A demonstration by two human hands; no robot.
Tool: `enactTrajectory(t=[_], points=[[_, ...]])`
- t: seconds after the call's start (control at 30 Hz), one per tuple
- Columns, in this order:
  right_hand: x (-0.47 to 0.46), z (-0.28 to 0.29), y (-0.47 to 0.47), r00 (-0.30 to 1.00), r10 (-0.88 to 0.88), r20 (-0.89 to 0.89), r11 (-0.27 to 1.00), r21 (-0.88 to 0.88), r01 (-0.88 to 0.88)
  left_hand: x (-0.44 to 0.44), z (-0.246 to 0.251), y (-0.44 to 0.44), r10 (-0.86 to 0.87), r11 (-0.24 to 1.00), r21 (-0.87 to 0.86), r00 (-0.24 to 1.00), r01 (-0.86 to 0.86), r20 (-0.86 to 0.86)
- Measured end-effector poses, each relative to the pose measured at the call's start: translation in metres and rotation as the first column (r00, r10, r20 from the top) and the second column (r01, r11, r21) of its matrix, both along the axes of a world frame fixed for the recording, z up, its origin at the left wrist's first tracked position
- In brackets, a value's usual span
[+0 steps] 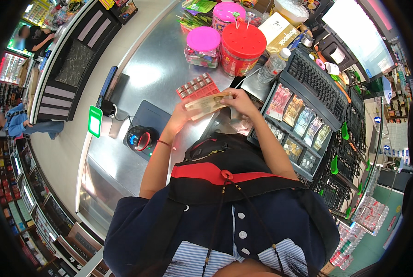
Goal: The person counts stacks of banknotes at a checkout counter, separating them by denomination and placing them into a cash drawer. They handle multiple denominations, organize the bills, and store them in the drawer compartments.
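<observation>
A small stack of yellowish banknotes is held between both hands above the steel counter. My left hand grips its left end, and my right hand pinches the right end with thumb and fingers. Just behind the notes lies a red plastic coin tray with rows of coins. To the right, an open cash drawer holds banknotes sorted by colour in its upper compartments and loose coins in the lower ones. A black barcode scanner with a red-lit window stands on a dark mat left of my left forearm.
A keyboard rests above the drawer. Beside it stand a clear plastic bottle, a red-lidded tub and a pink-lidded jar. A green-framed code stand is at the counter's left edge. Two people are at the far left.
</observation>
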State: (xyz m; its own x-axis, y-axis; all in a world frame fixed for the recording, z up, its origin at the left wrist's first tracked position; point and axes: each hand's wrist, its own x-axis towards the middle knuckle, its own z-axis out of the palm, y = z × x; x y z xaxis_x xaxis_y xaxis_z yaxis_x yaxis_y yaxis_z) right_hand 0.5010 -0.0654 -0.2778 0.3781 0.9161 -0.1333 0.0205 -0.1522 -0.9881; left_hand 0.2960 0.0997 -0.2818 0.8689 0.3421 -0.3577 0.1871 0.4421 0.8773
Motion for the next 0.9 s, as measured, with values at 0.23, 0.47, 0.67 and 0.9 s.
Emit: enactTrajectory(t=[0.23,0.47,0.67,0.9], points=[[0.011,0.079,-0.019,0.95,0.292,0.113,0.955,-0.086,-0.283,0.026,0.072,-0.025,-0.563,0.816,0.128,0.825,0.564,-0.042],[-0.014,0.081,-0.01,0.942,-0.326,-0.078,0.904,0.266,0.335,0.047,0.067,-0.069,-0.071,0.971,-0.214,0.986,0.102,0.149],[-0.032,0.04,-0.018,0.894,-0.447,0.002,0.894,0.026,0.447,0.054,0.056,-0.078,0.218,0.964,-0.172,0.972,-0.201,0.087],[-0.032,0.059,-0.022,0.843,-0.304,-0.444,0.924,0.079,0.375,0.052,0.05,-0.074,0.352,0.919,-0.226,0.93,-0.322,0.108]])
